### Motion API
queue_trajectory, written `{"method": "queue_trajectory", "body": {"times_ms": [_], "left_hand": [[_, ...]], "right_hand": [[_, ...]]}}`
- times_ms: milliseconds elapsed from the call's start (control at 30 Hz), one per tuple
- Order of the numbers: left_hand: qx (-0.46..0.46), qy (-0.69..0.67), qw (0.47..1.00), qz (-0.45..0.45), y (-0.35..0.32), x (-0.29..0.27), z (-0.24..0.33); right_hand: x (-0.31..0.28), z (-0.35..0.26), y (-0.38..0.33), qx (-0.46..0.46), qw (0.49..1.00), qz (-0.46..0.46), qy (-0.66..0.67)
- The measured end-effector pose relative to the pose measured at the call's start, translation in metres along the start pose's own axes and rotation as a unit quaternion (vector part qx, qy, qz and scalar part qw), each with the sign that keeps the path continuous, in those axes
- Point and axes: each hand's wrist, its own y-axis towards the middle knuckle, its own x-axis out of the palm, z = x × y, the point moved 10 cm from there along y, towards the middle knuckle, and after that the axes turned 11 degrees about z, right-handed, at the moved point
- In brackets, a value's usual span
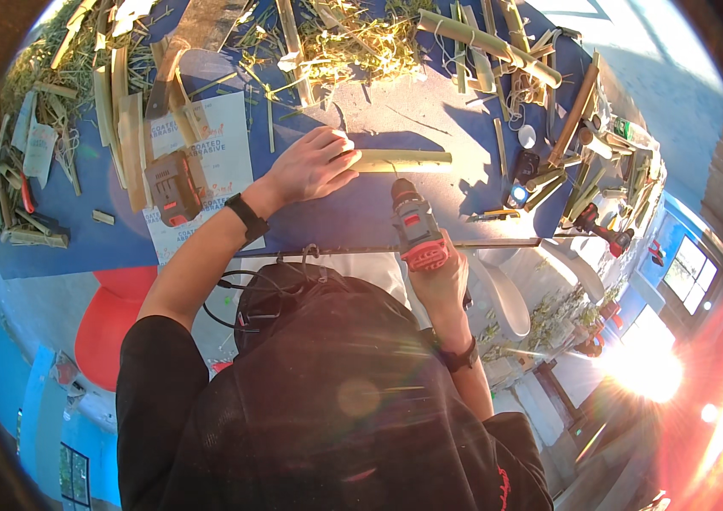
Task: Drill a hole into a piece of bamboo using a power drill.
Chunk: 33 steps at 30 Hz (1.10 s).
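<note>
The left grip [323, 163] holds one end of the bamboo stick [417, 160], which lies sideways out to its right, and the right grip [443, 277], holding the drill [418, 228], points it forward at the stick.

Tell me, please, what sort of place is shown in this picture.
It looks like a craft workshop, perhaps for bamboo: the right hand holds a power drill close to a bamboo-like piece in the left hand, and pale shavings lie on the blue table.
</note>
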Motion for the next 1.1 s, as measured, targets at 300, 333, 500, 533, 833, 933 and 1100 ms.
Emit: {"method": "queue_trajectory", "body": {"times_ms": [300, 333, 500, 533, 833, 933, 1100], "left_hand": [[0.0, 0.001, 1.0, 0.001, 0.001, -0.001, 0.001], [-0.002, 0.001, 1.0, -0.001, 0.002, -0.001, 0.001], [0.005, 0.0, 1.0, 0.001, 0.001, -0.001, 0.001], [0.006, 0.0, 1.0, 0.001, 0.001, -0.001, 0.002], [0.002, -0.006, 1.0, -0.001, 0.002, 0.0, 0.001], [-0.004, -0.006, 1.0, 0.004, -0.001, -0.001, 0.0], [-0.003, -0.008, 1.0, 0.0, 0.001, 0.0, 0.0]], "right_hand": [[-0.003, -0.001, 0.003, 0.002, 1.0, -0.003, 0.007], [-0.002, 0.0, 0.003, 0.001, 1.0, -0.006, 0.008], [-0.006, -0.003, 0.007, -0.004, 1.0, 0.002, 0.029], [-0.006, -0.003, 0.007, -0.001, 1.0, 0.001, 0.029], [-0.011, -0.007, 0.017, 0.028, 0.999, -0.023, -0.04], [-0.009, -0.007, 0.021, 0.02, 0.998, -0.031, -0.049], [-0.009, -0.004, 0.02, 0.039, 0.996, -0.045, -0.061]]}}
